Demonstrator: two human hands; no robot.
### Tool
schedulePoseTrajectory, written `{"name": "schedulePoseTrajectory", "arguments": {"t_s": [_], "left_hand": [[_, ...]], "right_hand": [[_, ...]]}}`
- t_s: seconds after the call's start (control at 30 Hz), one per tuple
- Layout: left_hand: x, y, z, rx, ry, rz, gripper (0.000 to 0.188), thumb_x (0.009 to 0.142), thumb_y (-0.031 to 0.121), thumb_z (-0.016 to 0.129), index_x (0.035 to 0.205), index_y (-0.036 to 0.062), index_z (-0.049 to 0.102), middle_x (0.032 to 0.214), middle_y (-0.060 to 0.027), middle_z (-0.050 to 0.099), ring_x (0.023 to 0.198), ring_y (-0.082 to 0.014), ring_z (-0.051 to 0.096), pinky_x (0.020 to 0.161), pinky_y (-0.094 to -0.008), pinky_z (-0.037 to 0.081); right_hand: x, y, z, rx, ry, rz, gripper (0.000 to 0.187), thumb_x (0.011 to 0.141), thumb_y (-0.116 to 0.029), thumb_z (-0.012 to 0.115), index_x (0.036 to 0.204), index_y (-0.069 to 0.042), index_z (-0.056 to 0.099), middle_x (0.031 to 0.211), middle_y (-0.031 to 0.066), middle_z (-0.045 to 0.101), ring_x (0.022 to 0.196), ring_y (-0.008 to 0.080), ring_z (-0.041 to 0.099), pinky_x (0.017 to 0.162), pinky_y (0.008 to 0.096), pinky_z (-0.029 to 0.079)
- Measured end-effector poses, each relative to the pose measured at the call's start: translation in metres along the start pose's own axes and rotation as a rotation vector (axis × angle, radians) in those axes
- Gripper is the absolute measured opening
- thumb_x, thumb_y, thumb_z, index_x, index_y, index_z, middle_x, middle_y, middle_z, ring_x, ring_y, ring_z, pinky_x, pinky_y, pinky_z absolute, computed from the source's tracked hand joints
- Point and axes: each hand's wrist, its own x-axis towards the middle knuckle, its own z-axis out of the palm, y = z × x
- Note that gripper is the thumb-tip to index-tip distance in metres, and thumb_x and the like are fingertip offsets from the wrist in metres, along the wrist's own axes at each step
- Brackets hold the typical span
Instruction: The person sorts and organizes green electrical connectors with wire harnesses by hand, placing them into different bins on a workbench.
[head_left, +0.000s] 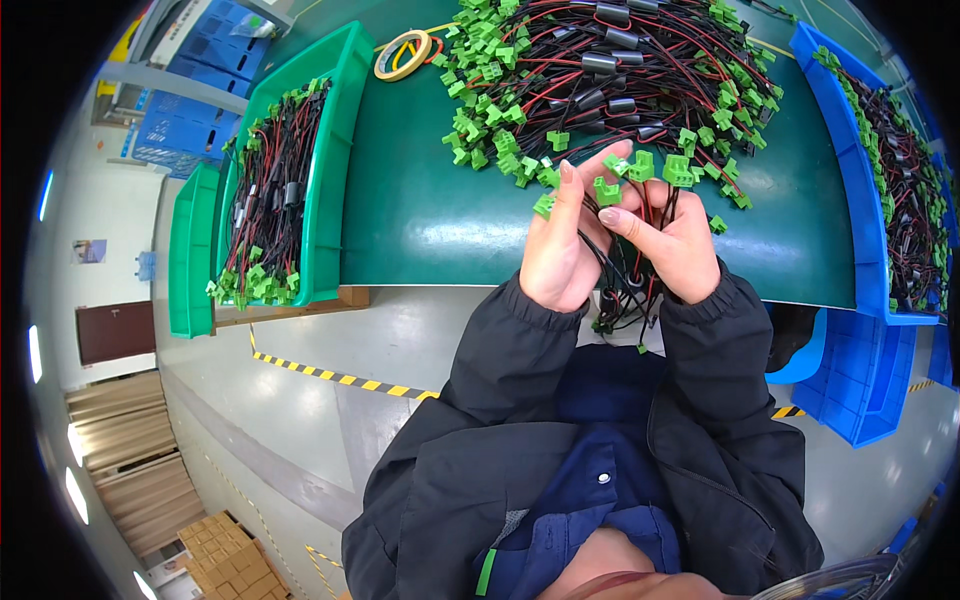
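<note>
In front of my chest, near the table's front edge, both hands hold a bunch of black and red cables (628, 275) with green plug connectors (606, 191). My left hand (553, 255) is turned palm inward, its thumb and fingers curled around wires, with a green connector (544, 206) beside the thumb. Wrapped around the bunch from the other side is my right hand (686, 248), thumb pressed across the wires and connectors standing above its fingers. The cables' lower ends hang between my wrists. Just beyond lies a big heap of similar cables with black cylindrical cores (600, 64).
The green table (430, 220) carries a green bin (330, 200) of cables at left and a blue bin (858, 190) of cables at right. Tape rolls (403, 56) lie at the back left. Another green bin (190, 260) and a blue bin (860, 385) stand outside the table edges.
</note>
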Motion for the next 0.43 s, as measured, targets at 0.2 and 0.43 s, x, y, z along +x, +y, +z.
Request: {"name": "schedulePoseTrajectory", "arguments": {"t_s": [0.2,0.43], "left_hand": [[-0.003,0.0004,-0.0061,0.041,0.111,0.01,0.045,0.088,0.032,0.042,0.112,-0.0054,0.045,0.104,-0.0095,0.052,0.096,-0.0133,0.048,0.085,-0.0289,0.036],[-0.0048,0.0003,-0.0034,0.198,0.135,0.012,0.046,0.084,0.025,0.052,0.119,-0.0022,0.041,0.099,-0.0079,0.054,0.092,-0.0112,0.049,0.083,-0.0265,0.038]], "right_hand": [[0.0017,0.0025,-0.0055,-0.002,-0.02,0.015,0.013,0.071,-0.003,0.065,0.08,0.002,0.057,0.069,0.0011,0.056,0.064,0.0048,0.049,0.061,0.0202,0.04],[0.004,0.007,-0.0094,-0.074,-0.047,0.072,0.025,0.072,-0.006,0.065,0.093,0.003,0.054,0.074,0.0012,0.058,0.065,0.0045,0.049,0.063,0.0203,0.041]]}}
